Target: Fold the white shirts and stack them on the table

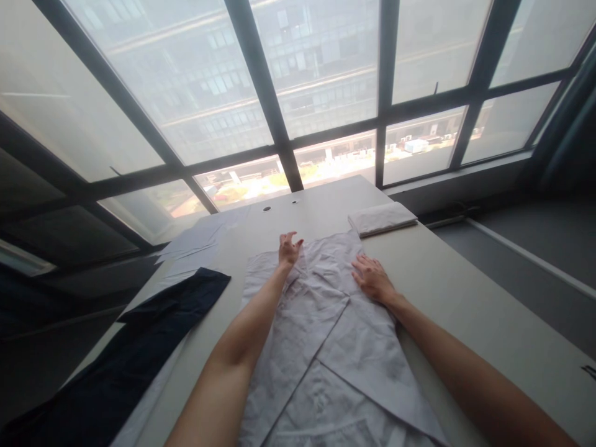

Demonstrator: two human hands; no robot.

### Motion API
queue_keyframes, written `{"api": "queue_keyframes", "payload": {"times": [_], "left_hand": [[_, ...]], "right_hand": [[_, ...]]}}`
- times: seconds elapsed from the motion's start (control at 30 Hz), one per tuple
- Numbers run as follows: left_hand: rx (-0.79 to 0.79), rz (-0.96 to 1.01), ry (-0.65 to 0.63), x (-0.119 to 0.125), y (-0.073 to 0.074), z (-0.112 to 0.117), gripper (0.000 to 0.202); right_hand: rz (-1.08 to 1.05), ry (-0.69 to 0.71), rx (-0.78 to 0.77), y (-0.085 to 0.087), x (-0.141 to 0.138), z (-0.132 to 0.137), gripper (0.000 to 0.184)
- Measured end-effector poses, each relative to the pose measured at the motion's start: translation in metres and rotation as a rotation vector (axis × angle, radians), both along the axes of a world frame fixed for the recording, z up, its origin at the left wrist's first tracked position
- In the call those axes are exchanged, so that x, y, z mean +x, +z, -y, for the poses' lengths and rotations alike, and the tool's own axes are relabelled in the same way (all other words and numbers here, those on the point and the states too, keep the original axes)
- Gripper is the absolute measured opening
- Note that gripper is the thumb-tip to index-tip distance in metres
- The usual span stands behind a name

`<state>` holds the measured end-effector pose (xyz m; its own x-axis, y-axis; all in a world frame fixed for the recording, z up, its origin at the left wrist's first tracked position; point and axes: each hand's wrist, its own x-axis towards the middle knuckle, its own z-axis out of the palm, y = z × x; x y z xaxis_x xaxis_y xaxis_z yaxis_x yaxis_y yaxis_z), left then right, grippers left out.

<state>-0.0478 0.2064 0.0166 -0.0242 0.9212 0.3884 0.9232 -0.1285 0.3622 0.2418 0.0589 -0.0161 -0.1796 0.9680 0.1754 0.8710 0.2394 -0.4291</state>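
Note:
A light grey-white cloth garment [321, 329] lies spread on the table in front of me, with overlapping panels and creases in its upper part. My left hand [289, 249] is raised just over its far edge, thumb and fingers curled apart with nothing visible between them. On the garment's right side, near its far corner, my right hand [372, 278] rests flat with fingers stretched out. Just beyond the right hand sits a folded white cloth [382, 218].
The white table [465, 298] reaches to large framed windows [326, 56]. Dark navy fabric [153, 341] lies along the left side, over white sheets [200, 239]. Two round holes [267, 209] show near the far edge. A pale rail [531, 257] runs beside the table on the right.

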Motion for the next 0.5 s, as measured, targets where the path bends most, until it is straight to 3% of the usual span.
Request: {"api": "queue_keyframes", "payload": {"times": [0.13,0.27,0.37,0.5], "left_hand": [[0.020,-0.020,-0.072,0.008,0.001,0.011,0.041],[-0.060,-0.099,-0.204,0.014,-0.012,0.028,0.027],[-0.099,-0.152,-0.279,0.018,-0.021,0.038,0.031],[-0.118,-0.173,-0.290,0.024,-0.016,0.041,0.037]], "right_hand": [[0.010,0.003,-0.003,-0.001,0.000,0.000,0.044],[0.025,0.006,-0.009,-0.002,0.000,0.000,0.045],[0.036,0.021,-0.022,-0.001,0.000,0.000,0.048],[0.034,-0.028,0.074,0.011,-0.001,0.005,0.047]]}}
